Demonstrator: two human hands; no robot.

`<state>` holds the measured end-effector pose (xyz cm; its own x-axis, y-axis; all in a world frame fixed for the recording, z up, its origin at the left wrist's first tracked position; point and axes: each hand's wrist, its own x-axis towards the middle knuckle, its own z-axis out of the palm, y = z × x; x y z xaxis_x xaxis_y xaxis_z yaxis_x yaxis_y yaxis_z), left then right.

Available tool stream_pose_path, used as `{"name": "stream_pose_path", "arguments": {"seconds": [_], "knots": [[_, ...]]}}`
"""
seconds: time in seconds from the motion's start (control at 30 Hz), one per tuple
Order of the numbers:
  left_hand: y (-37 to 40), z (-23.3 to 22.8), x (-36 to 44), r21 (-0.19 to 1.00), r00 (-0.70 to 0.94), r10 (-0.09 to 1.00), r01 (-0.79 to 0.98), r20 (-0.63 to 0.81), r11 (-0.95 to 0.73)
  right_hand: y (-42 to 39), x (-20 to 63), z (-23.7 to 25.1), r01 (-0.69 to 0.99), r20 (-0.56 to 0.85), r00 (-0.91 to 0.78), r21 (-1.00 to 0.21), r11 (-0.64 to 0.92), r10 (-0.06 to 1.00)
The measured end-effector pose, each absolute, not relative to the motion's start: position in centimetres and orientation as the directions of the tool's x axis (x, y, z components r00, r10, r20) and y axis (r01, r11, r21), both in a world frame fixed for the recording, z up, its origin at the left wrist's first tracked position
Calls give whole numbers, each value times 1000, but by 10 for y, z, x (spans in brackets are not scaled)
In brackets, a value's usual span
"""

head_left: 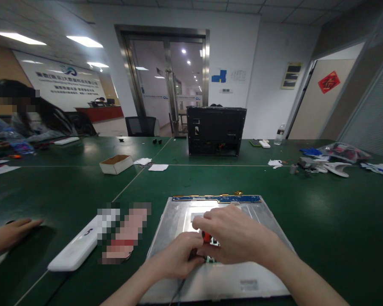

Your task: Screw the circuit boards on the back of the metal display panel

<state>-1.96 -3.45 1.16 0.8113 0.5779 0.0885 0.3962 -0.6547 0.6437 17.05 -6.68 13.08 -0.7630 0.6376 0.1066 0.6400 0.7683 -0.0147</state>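
Panel (223, 284), silver-backed and flat, lies on the green table (332, 212) directly in front of the person, under both hands. From my remote seat I note a blue circuit strip (245, 199) along its far edge and part of a green board (212, 260) showing beneath the fingers.

Right hand (234, 231): thumb and forefinger drawn narrow around a red-and-black handle (206, 236), apparently a small driver; its tip is hidden from me. Left hand (180, 255): fingers curled low beside the board — I cannot tell whether they grip anything. A dark cable (177, 293) runs out below the left wrist.

Handling, my estimate: the panel is stiff, light to moderate for its spread, and slick on the smooth metal. I rate the strip and the board as the fragile parts. Best hold is by the two bare side edges, one palm each, level, with no pressure on the strip and no flexing across the middle. The handle looks light and hard; I would pinch it at its thick part.

To the left: a white case (73, 246) marked 5, and beyond it a co-worker's hand (15, 231) on the table.
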Motion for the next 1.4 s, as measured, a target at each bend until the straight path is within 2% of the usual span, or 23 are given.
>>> {"name": "stream_pose_path", "arguments": {"seconds": [0.23, 0.43, 0.73, 0.9, 1.13, 1.4], "knots": [[-36, 15, -18, 661, 806, 583, 380, 107, -647, -65, 169, 130, 669, 112, -738, -4, 743, 665], [-37, 16, -17, 640, 816, 565, 373, 118, -672, -69, 172, 132, 634, 117, -765, -37, 773, 633], [-35, 12, -18, 682, 811, 576, 367, 99, -633, -65, 171, 127, 674, 131, -733, 10, 739, 667], [-35, 10, -18, 684, 818, 567, 363, 91, -633, -68, 173, 130, 644, 157, -754, -15, 765, 638], [-36, 13, -18, 684, 810, 584, 391, 63, -616, -65, 170, 129, 678, 110, -732, 25, 735, 672], [-36, 15, -16, 665, 815, 567, 361, 116, -654, -69, 171, 133, 653, 124, -751, -8, 758, 648]]}}
